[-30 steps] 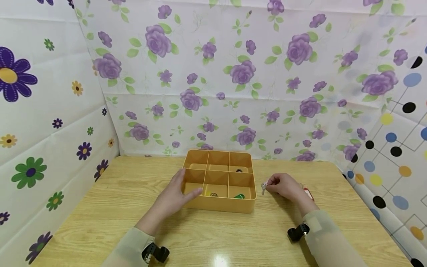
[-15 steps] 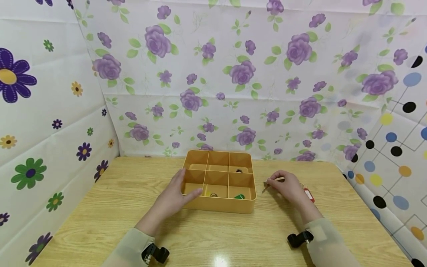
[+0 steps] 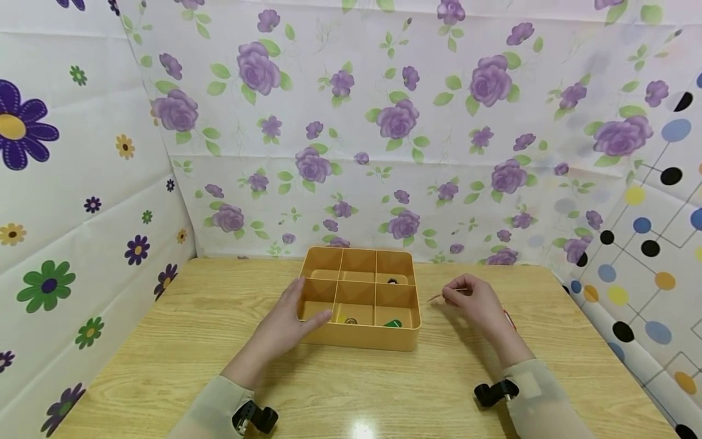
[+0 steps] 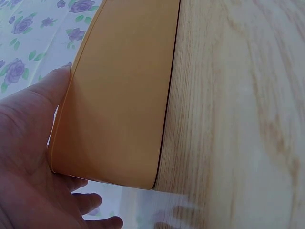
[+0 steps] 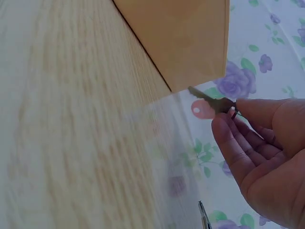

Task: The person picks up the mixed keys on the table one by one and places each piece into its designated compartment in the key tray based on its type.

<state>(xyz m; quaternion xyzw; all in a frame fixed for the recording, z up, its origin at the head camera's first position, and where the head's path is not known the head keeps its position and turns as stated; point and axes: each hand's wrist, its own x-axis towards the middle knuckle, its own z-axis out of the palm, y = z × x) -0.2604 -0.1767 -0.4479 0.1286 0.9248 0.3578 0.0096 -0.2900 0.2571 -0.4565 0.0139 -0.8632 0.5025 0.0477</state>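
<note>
To the right of the orange box (image 3: 362,336), well off the table, the right hand (image 3: 476,302) pinches a key (image 5: 219,104) between thumb and forefinger; a pink round piece (image 5: 206,113) shows just behind the key. At the box's near left corner, the left hand (image 3: 282,323) rests loosely spread, its thumb over the near rim. Inside the box lie a green thing (image 3: 393,324) at near right, a ring (image 3: 351,321) at near middle, and a dark object (image 3: 392,281) at far right. Farther right of the box, the right wrist partly covers a red tag (image 3: 509,318), more than half a second ago. Since then the key, which pointed downward, is turned more toward the box; the box and left hand remain in place.
</note>
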